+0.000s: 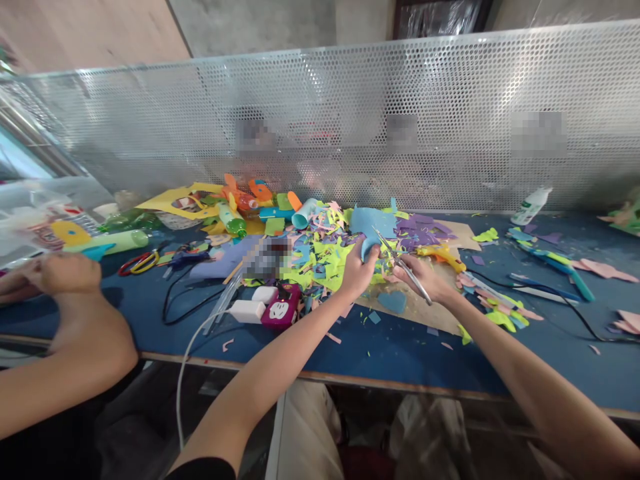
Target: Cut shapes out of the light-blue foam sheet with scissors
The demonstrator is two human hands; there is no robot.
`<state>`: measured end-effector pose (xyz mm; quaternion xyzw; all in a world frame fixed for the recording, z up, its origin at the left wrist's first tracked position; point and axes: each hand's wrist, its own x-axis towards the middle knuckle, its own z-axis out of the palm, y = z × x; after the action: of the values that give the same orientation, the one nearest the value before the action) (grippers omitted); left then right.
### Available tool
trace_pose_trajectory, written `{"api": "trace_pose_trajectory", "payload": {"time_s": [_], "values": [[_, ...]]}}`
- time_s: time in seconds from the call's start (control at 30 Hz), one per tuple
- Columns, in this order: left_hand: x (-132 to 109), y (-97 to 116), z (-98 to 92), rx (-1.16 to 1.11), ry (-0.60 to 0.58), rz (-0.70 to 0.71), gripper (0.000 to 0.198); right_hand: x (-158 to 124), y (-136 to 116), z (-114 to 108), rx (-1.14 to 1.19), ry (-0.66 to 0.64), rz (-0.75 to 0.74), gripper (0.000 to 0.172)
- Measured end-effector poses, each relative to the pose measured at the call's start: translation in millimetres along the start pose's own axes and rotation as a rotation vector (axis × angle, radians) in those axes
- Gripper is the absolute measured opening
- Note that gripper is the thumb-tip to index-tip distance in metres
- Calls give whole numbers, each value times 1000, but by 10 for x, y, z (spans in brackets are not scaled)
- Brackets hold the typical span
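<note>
Blue sheet (367,230) stands lifted off the table (400,353), about midway along it and nearer the far edge than the near one, above the far end of a cardboard mat (417,312). The left hand (356,270) has its fingers closed on the lower edge of the blue sheet, thumb on top, holding it up. The right hand (425,277) is wrapped round the handles of the scissors (400,261), whose blades point up and left, with their tips at the sheet's right edge. Whether the blades are parted or shut is too fine to tell.

The step in hand looks like a cut into the sheet's right side. In my judgement it calls for the left hand to keep the sheet taut and turn it into the blades, with the fingers kept clear of the tips.

A small blue cut-out (393,301) lies on the mat just below the hands. A heap of scraps (320,257) covers the table left of the sheet, and a charger (247,311) and a purple socket block (281,308) lie nearer the near edge. A white bottle (531,205) stands at the far edge to the right, against the mesh screen (350,120). Another person's hand (60,273) rests at the left end.
</note>
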<state>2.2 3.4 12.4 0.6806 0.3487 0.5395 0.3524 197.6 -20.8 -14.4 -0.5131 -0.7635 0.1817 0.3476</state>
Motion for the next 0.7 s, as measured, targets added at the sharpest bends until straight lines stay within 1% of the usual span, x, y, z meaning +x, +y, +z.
{"api": "trace_pose_trajectory", "payload": {"time_s": [0.1, 0.2, 0.4, 0.5, 0.57, 0.7], "values": [[5, 4, 1, 15, 22, 16, 27, 10, -20, -13, -10, 24, 18, 39], [8, 3, 0, -6, 25, -4, 27, 11, -48, -26, -13, 39, 37, 41], [17, -14, 18, -48, -35, -87, 30, 10, -76, -26, 95, 74, 88, 44], [19, -45, 24, -85, -10, -113, 29, 16, -59, -30, 121, 90, 105, 46], [26, -69, 15, -112, 14, -136, 34, 20, -45, -33, 114, 95, 115, 47], [44, -88, -11, -111, 33, -137, 39, 15, -46, -25, 52, 62, 139, 49]]}}
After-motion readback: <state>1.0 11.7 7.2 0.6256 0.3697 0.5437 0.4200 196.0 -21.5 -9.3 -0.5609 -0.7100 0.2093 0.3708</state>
